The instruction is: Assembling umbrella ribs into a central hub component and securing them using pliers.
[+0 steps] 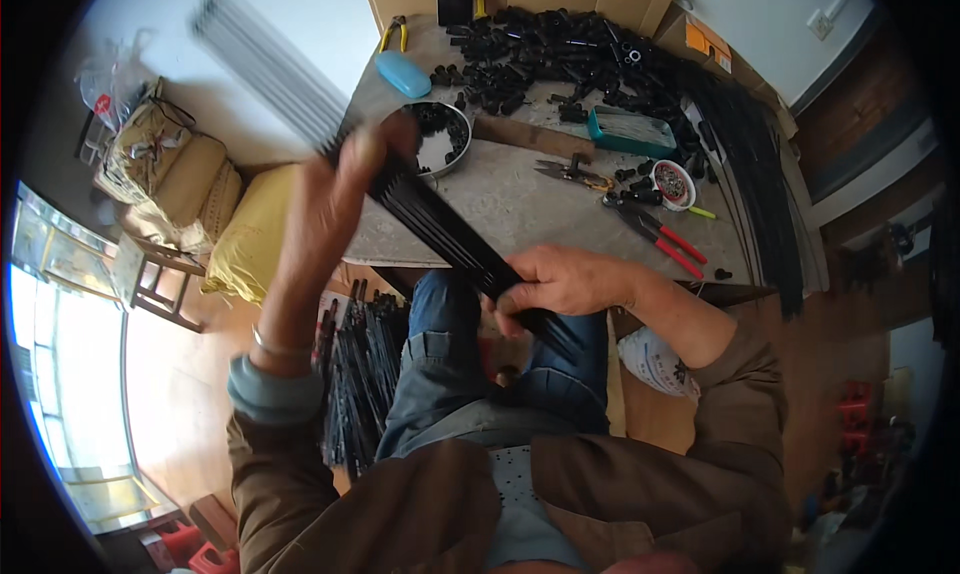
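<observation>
Both hands held one bundle of thin black rods [440,229] slanting from the upper left down to the lap. The left hand [345,189] was raised and closed round the bundle's upper part, where the far ends, pale and blurred, fanned out past the fingers. The right hand [560,282] was closed round the lower part, just off the near edge of the surface [520,209], above the jeans-clad knees.

By the look of it the rods were being gathered or evened up, with the work somewhere in the middle. A heap of black rods [365,374] lay on the floor to the left of the legs, and more long black strips [760,164] lay along the right side of the surface, so it seemed much stock was still to be handled.

On the surface were a pile of small black fittings [545,59], a round metal dish [440,139] holding more of them, red-handled pliers [660,236], shears [572,172] and a teal box [630,131].
</observation>
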The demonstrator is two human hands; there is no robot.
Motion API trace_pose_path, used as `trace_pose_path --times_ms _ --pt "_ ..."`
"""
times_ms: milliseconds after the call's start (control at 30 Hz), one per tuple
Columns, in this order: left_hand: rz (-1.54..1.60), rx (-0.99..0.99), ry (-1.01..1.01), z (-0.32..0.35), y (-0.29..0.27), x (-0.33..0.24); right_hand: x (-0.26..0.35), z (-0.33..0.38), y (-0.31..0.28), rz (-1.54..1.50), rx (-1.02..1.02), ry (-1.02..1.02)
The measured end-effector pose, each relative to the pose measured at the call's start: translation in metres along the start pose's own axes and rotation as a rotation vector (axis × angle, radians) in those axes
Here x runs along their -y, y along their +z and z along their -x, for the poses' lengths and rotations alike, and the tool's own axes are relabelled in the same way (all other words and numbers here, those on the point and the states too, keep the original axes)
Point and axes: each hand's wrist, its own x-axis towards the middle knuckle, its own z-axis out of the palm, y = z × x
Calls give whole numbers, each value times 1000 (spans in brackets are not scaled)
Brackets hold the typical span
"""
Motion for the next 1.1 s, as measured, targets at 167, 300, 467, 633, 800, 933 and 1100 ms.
trace_pose_path --times_ms 167,300,467,633,800,933,1100 --pt "-175 677 -241 107 13 0 -61 8 2 15 237 261" --pt "-572 650 204 117 61 10 -74 -2 17 87 419 383" --pt "149 1309 -960 162 90 66 -82 -17 33 487 674 467" --pt "379 1268 -1138 172 94 76 -60 11 40 886 209 -38" --pt "291 1095 -463 88 90 78 -7 38 61 325 118 -17" --pt "491 824 -493 22 95 6 -53 34 65 535 77 133" --pt "613 458 -285 55 131 36 -146 18 40 812 -383 325"
